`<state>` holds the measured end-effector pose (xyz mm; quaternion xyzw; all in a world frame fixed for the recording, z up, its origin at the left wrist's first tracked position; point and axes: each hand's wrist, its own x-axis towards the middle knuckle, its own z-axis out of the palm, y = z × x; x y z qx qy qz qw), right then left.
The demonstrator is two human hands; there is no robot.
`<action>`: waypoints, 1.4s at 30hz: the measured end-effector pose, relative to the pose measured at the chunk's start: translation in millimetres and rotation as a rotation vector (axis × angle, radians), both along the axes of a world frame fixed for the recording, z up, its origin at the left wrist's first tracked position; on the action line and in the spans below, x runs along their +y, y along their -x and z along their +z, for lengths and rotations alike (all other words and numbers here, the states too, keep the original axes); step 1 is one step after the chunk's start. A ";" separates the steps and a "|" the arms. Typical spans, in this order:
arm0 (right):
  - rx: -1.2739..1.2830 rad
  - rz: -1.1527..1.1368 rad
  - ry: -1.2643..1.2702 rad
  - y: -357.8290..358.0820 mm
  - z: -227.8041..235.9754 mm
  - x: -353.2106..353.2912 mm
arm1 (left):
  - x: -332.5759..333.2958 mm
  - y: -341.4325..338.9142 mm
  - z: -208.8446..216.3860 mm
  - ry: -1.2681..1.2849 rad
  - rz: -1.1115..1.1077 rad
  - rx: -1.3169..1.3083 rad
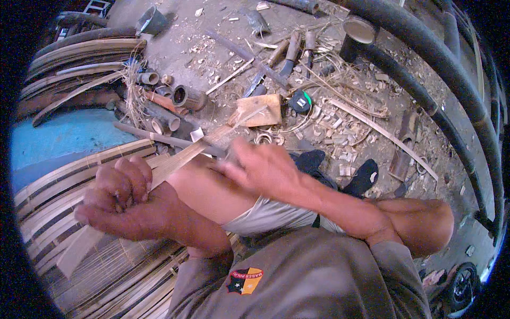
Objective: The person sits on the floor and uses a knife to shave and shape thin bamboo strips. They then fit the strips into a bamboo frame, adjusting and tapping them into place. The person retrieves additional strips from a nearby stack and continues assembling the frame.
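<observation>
The left hand [119, 194] is closed tightly around the strip [179, 161]; to its right, the blurred right hand [260, 166] curls by the knife [162, 137], grip unclear.

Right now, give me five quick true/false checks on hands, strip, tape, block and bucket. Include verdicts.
1. The left hand is closed around the strip. True.
2. The right hand lies flat on the floor. False: the right hand is raised near the strip, blurred.
3. The tape is right of the block. True.
4. The block is blue. False: it's tan.
5. The bucket is nearer than the tape. False: the bucket is farther off, upper left.
</observation>
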<state>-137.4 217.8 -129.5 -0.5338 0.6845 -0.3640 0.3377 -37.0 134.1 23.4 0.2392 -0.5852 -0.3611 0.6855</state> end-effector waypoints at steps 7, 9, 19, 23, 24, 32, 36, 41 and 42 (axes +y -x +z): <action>-0.051 -0.090 -0.009 9.0 -34.5 -16.9 | -18.6 1.3 -5.5 0.012 0.122 -0.017; 0.010 -0.014 0.161 -2.5 -6.4 -3.7 | -6.7 0.7 -2.3 0.020 0.161 -0.009; 0.056 -0.007 -0.038 -8.2 -19.0 -14.1 | -8.8 3.2 -3.3 0.035 0.241 0.002; 0.021 -0.148 -0.030 9.1 -69.3 -28.4 | -19.9 -9.0 -1.2 0.056 0.120 -0.002; 0.032 -0.162 -0.013 4.5 -66.8 -24.3 | -23.4 -14.7 -2.0 0.037 0.088 -0.014; 0.059 -0.143 -0.029 9.7 -102.3 -28.5 | -18.9 -5.7 2.4 0.066 0.139 0.020; -0.058 -0.021 0.030 -2.4 -47.1 -20.7 | -16.4 -11.8 -4.3 0.073 0.141 0.004; 0.070 -0.134 -0.065 16.4 -120.2 -32.7 | -14.8 -10.4 -3.4 0.069 0.145 -0.025; 0.089 -0.138 -0.053 16.2 -118.4 -32.6 | -17.3 -12.5 -4.5 0.058 0.180 -0.023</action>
